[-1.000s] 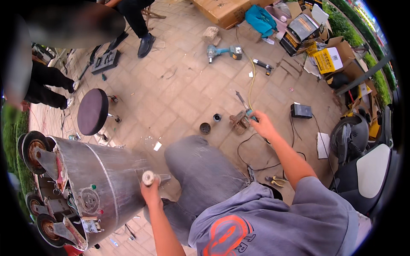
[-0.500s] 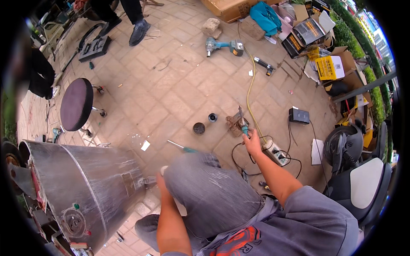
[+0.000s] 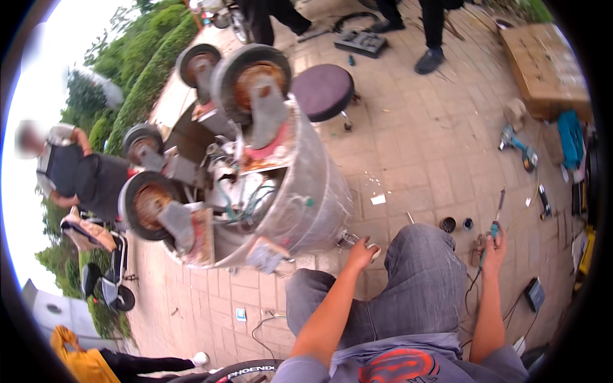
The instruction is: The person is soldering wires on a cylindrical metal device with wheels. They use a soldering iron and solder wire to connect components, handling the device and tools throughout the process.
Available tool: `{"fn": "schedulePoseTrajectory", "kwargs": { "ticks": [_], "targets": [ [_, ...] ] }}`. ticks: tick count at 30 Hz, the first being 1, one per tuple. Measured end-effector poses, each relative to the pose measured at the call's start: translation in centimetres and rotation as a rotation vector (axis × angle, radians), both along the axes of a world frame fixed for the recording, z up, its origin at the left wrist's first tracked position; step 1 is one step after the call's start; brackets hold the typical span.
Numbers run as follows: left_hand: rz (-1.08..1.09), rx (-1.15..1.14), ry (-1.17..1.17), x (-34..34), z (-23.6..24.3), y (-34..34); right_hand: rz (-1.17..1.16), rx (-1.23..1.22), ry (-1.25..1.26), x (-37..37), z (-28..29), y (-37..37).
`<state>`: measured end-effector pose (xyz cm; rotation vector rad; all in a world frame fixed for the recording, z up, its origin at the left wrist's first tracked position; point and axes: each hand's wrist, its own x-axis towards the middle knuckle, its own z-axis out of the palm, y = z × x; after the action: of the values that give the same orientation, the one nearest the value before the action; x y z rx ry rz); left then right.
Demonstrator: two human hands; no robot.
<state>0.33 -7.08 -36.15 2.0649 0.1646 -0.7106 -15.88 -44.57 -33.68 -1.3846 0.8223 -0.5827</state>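
A soldering iron (image 3: 495, 228) with a green handle is gripped in my right hand (image 3: 493, 253), its tip pointing up and away from me. The hand is to the right of my knee, above a brown lump (image 3: 479, 247) on the paving. My left hand (image 3: 363, 254) is closed beside my other knee, around something small and pale that I cannot make out. Close to its fingers lies the end of a large metal drum (image 3: 322, 169), tipped on its side. Rusty caster wheels (image 3: 258, 86) and green wires (image 3: 255, 203) show at the drum's open base.
A round stool (image 3: 322, 92) stands behind the drum. Two small dark cups (image 3: 447, 225) sit ahead of my knee. Farther right are a cordless impact wrench (image 3: 518, 148), a cardboard box (image 3: 546, 67) and a black power adapter (image 3: 534, 293). Several people stand around; a scooter (image 3: 108, 274) is at left.
My view has swung left, bringing the drum's open base and wheels into sight. The soldering iron stays in my right hand, now raised more upright.
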Motion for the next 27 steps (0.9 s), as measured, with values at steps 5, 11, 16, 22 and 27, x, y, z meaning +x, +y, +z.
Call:
{"fn": "schedulePoseTrajectory", "kwargs": {
  "ticks": [5, 11, 16, 22, 27],
  "targets": [
    [-0.210, -0.494, -0.003, -4.2, 19.8, 5.5, -0.068, 0.099, -0.201, 1.6, 9.5, -4.9],
    [-0.242, -0.973, -0.523, -6.9, 37.2, 13.3, 0.244, 0.054, -0.636, 1.7, 20.4, -1.4],
    [0.097, -0.225, -0.788, -1.0, 42.8, 10.4, 0.440, -0.480, -0.688, 2.4, 22.4, 1.6],
    [-0.203, 0.444, -1.140, 6.0, 40.3, 9.1, 0.463, -0.326, -0.768, 2.9, 24.4, 5.4],
    [-0.250, 0.450, -0.903, 7.1, 40.5, 6.4, 0.450, -0.106, -0.772, 1.7, 24.5, 6.8]
  ]
}}
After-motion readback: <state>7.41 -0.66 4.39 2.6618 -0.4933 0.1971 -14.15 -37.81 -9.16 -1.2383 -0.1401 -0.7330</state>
